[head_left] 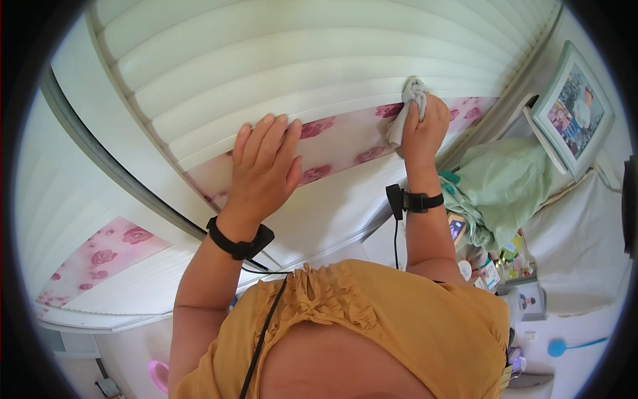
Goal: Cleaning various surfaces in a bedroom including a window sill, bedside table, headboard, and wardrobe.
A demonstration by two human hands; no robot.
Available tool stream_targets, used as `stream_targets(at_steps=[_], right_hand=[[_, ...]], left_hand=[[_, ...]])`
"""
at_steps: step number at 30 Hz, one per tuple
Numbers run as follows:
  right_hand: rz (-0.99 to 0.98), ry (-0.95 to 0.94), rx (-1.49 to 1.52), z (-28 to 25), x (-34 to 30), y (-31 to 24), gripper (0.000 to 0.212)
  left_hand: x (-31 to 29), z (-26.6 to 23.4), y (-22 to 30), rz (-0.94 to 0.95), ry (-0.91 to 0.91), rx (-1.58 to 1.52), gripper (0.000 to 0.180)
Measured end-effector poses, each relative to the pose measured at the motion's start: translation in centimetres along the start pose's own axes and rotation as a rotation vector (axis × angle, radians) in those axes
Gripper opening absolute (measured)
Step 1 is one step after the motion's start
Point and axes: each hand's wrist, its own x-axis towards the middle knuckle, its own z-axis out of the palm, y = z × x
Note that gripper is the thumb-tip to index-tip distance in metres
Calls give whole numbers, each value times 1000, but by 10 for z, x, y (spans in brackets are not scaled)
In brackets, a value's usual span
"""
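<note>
A white slatted wardrobe door point(319, 60) with a pink rose-patterned band point(345, 156) stands in front of me. My left hand point(266, 156) lies flat on it, fingers stretched over the band and onto the lowest slat. Further right, my right hand point(428, 130) is closed around a crumpled grey-white cloth point(413, 100). The cloth presses against the door where the slats meet the band, and one end hangs down over the roses. Black straps with small boxes sit on both wrists.
Another door panel with a rose band point(100, 259) is at the left, past a dark frame strip. On the right are a framed photo point(575, 103), a green cloth point(505, 179), a cluster of small packages point(495, 269) and a smaller framed photo point(530, 299). A blue round-headed item point(557, 347) hangs lower right.
</note>
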Motion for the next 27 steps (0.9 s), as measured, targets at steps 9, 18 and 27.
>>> stream_targets(at_steps=[9, 18, 27], right_hand=[[-322, -94, 231, -2, 8, -94, 28], [-196, 31, -119, -17, 15, 47, 27], [-220, -10, 42, -17, 15, 113, 37]], left_hand=[[-3, 4, -4, 10, 35, -53, 55], [37, 23, 44, 22, 18, -332, 56], [137, 127, 139, 126, -56, -390, 60]])
